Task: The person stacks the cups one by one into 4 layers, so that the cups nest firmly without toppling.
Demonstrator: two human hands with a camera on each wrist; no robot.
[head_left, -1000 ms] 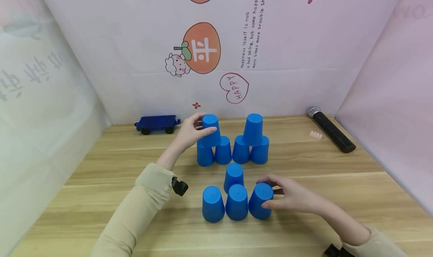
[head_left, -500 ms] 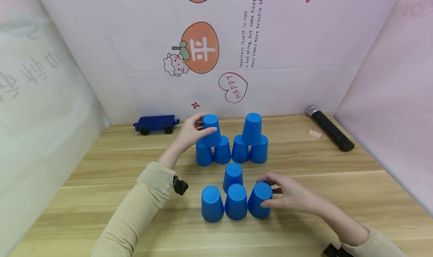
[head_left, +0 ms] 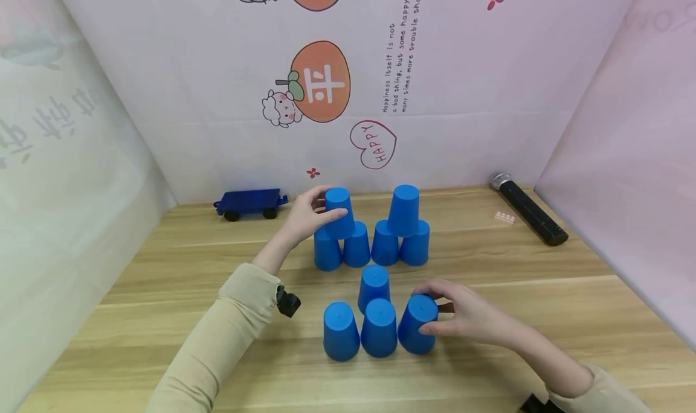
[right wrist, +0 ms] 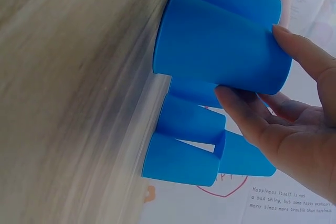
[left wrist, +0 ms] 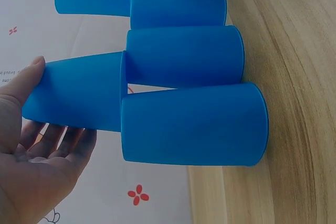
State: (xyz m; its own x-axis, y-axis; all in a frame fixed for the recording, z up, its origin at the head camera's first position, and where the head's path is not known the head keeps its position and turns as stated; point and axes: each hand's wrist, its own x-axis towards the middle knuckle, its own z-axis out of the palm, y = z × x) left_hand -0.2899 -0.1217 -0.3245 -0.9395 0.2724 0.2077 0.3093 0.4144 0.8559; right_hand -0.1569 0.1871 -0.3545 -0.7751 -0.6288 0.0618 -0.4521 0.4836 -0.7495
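Ten blue cups, all upended, are seen on the worktop [head_left: 136,274], with two of them pinched in the hands. By the left hand [head_left: 310,218], the upper-left cup [head_left: 338,214] is gripped, with the thumb laid along the near side and the fingers set behind it. This cup is placed across two lower-left cups [head_left: 328,251], and its rim is seen against their tops in the left wrist view. Just beside that pair, two lower-right cups [head_left: 385,245] are topped by the upper-right cup [head_left: 404,211], which is touched by neither hand. Nearer the person, a row of three is formed by the front-left cup [head_left: 341,333], the front-middle cup [head_left: 379,329] and the front-right cup [head_left: 414,331]. The front-right cup is held between the thumb and fingers of the right hand [head_left: 462,313]; whether its rim is in full contact with the worktop cannot be told. Behind the front-middle cup, and partly hidden by it, a single cup [head_left: 373,287] is placed. Along the back, a dark blue toy wagon [head_left: 251,203] is set at the left and a black microphone [head_left: 530,212] is laid at the right, with a small pale piece [head_left: 504,217] near it. The back is covered by a printed white sheet [head_left: 446,135].
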